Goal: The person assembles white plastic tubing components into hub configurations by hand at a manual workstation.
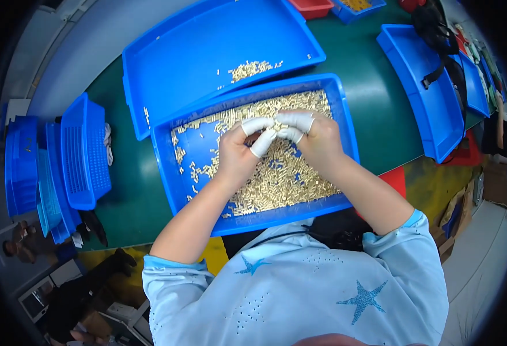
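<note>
Over a blue tray (169, 193) full of small brass-coloured metal pieces (276, 187), my two hands meet fingertip to fingertip. White finger covers sit on the thumb and forefinger of each. My left hand (241, 147) is closed in a pinch, and so is my right hand (318, 138). Between the fingertips shows a bit of brass colour, small metal pieces like those in the tray. How many are held I cannot tell, as the fingers partly hide them. The loose pieces lie thickest under and to the right of my hands, with blue tray bottom showing at the left.
A larger blue tray (207, 40) stands behind, with a small heap of brass pieces (250, 70). On the green table (129, 190), blue baskets (86, 153) stand on edge at the left. Another blue tray (423, 98) and a black bag (438, 32) are at the right.
</note>
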The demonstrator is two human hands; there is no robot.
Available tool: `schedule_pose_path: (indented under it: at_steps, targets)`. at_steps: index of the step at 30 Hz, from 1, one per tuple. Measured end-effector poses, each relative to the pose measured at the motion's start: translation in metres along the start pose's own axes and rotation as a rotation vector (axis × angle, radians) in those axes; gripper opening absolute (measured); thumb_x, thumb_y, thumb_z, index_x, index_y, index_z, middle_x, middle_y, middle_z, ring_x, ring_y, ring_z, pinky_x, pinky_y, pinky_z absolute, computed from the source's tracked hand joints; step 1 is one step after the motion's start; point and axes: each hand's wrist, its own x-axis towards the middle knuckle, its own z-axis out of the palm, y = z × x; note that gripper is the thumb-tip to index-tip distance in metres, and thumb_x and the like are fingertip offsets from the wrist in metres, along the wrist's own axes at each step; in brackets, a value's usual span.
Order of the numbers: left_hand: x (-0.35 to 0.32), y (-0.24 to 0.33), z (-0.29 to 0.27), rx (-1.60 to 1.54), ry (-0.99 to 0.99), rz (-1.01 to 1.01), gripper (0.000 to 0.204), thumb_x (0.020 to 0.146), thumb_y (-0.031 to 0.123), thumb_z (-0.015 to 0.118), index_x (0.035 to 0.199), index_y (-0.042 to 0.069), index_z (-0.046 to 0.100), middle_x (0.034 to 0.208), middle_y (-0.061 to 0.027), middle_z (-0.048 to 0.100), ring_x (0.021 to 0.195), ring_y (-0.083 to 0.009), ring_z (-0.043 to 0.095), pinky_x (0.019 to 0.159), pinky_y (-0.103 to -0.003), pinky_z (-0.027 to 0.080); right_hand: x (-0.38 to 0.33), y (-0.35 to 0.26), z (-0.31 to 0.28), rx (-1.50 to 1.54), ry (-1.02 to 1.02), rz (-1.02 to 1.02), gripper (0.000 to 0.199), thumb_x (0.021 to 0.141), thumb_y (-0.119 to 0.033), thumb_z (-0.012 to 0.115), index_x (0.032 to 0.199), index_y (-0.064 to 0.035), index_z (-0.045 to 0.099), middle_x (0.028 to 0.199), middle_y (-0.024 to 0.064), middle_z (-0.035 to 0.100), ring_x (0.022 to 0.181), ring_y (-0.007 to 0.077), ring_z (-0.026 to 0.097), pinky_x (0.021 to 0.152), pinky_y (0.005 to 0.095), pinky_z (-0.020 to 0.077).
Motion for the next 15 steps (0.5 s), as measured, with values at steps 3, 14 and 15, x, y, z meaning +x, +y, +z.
schedule_pose_path:
  at_steps: [3, 14, 15]
  targets:
    - [0.000, 0.002, -0.003, 0.030, 0.001, 0.015, 0.019, 0.082, 0.006, 0.066, 0.101, 0.003, 0.064, 0.103, -0.0069, 0.062, 0.089, -0.0127, 0.060, 0.078, -0.026, 0.049, 0.002, 0.000, 0.000, -0.010, 0.054, -0.096, 0.022, 0.071, -0.006, 0.071, 0.092, -0.0069, 0.068, 0.097, 0.0124, 0.067, 0.091, 0.0261, 0.064, 0.076, 0.0333, 0.0520]
    - [-0.001, 0.009, -0.004, 0.314, 0.057, 0.493, 0.018, 0.078, 0.009, 0.069, 0.096, 0.005, 0.065, 0.093, -0.0097, 0.065, 0.086, -0.0235, 0.062, 0.075, -0.031, 0.049, 0.003, -0.005, -0.009, -0.213, 0.151, -0.481, 0.024, 0.069, -0.012, 0.072, 0.091, -0.0042, 0.067, 0.095, 0.0108, 0.067, 0.089, 0.0270, 0.064, 0.084, 0.0410, 0.0483]
    - [0.000, 0.008, -0.004, 0.308, 0.058, 0.461, 0.018, 0.079, 0.009, 0.069, 0.096, 0.005, 0.065, 0.093, -0.0095, 0.066, 0.087, -0.0232, 0.062, 0.076, -0.032, 0.048, 0.002, -0.004, -0.008, -0.210, 0.147, -0.476, 0.024, 0.069, -0.012, 0.072, 0.091, -0.0042, 0.067, 0.095, 0.0108, 0.067, 0.089, 0.0270, 0.064, 0.084, 0.0410, 0.0483]
